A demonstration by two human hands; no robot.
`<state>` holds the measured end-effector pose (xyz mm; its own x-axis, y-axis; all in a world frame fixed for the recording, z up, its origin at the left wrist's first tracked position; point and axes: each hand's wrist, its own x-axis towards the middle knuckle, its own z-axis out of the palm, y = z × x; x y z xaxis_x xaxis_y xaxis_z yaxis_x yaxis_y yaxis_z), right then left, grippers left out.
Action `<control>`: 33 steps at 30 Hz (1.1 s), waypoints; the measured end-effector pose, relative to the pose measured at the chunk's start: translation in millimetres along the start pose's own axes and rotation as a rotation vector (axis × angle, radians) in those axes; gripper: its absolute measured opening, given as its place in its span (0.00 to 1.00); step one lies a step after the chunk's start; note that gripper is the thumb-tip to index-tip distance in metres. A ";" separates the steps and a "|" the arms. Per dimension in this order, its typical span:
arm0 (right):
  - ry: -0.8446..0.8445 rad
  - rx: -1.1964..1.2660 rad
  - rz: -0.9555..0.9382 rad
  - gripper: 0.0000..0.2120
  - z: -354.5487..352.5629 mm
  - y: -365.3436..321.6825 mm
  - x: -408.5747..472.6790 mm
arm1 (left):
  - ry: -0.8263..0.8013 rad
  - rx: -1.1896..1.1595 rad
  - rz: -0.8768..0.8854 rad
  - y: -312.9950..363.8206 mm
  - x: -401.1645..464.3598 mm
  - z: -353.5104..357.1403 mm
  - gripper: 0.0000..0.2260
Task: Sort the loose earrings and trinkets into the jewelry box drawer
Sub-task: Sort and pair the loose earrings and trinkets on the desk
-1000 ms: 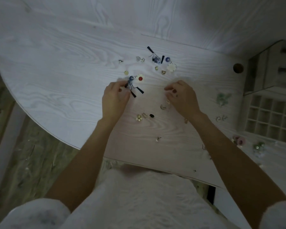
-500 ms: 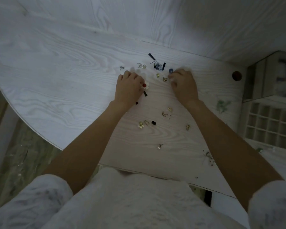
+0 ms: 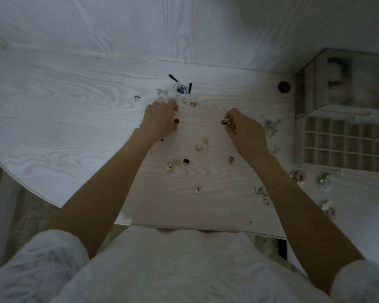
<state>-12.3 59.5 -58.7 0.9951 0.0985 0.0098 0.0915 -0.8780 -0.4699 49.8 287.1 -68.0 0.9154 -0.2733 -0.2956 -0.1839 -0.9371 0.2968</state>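
Pale wood-grain table (image 3: 74, 110), scattered earrings (image 3: 200, 147)

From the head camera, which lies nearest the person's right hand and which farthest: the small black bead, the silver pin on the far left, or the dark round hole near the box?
Measured from the right hand:
1. Small black bead, toward the person and to the left of that hand, nearest.
2. Dark round hole, up and to the right, beside the jewelry box.
3. Silver pin, far left, beyond the left hand, farthest.

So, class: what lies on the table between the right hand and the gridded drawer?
In the head view, a pale green trinket lies between right hand and drawer.
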 end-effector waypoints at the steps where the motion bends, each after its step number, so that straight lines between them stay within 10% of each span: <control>1: 0.003 0.028 0.025 0.05 -3.9 3.8 -3.6 | 0.009 -0.034 0.007 -0.6 -2.2 1.1 0.13; 10: 0.114 0.234 0.295 0.02 -36.0 52.9 -30.7 | 0.348 -0.311 0.252 45.6 -35.8 0.7 0.04; 19: 0.095 0.224 0.473 0.09 -23.9 58.1 -17.6 | 0.131 -0.763 0.056 147.9 7.9 30.2 0.04; 33: -0.064 0.019 0.323 0.19 -15.3 50.7 -13.0 | 0.141 -0.359 0.139 140.6 15.3 68.8 0.18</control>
<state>-20.0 6.6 -69.2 0.9681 -0.1541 -0.1978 -0.2300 -0.8596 -0.4562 13.3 136.2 -93.3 0.9355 -0.3357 -0.1105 -0.1952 -0.7514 0.6303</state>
